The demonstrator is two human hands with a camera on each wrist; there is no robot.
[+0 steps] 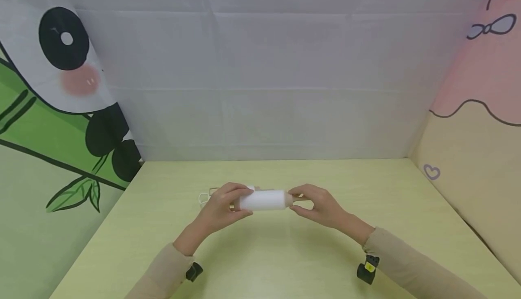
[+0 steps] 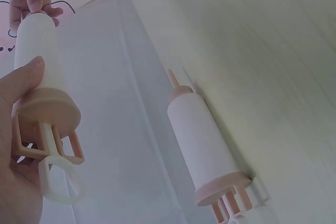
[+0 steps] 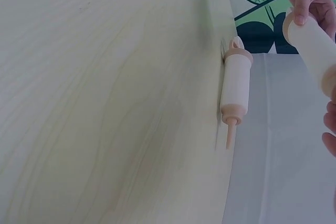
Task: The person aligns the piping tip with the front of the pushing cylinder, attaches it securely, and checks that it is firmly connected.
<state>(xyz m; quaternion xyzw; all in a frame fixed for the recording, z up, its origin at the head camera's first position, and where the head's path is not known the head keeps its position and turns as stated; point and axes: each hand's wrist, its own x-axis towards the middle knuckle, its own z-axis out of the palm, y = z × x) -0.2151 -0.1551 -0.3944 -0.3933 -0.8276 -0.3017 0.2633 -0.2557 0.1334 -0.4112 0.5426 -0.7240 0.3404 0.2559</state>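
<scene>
A large plastic syringe [image 1: 264,200] with a white barrel and beige ends is held level over the table. My left hand [image 1: 223,205] grips its handle end, thumb on the barrel in the left wrist view. Beyond that thumb, the beige finger frame and the white plunger ring [image 2: 63,182] stick out. At the other end my right hand [image 1: 319,205] pinches the beige tip, with the thin nozzle [image 1: 300,198] inside the curl of the fingers. A second, matching syringe [image 2: 202,135] lies on the table behind, mostly hidden by the held one in the head view.
The pale wood-patterned table [image 1: 264,263] spreads out under both arms. A white sheet [image 1: 277,86] hangs at its back edge. Printed cartoon panels stand at the left [image 1: 24,190] and right [image 1: 480,163]. Each wrist carries a small black camera.
</scene>
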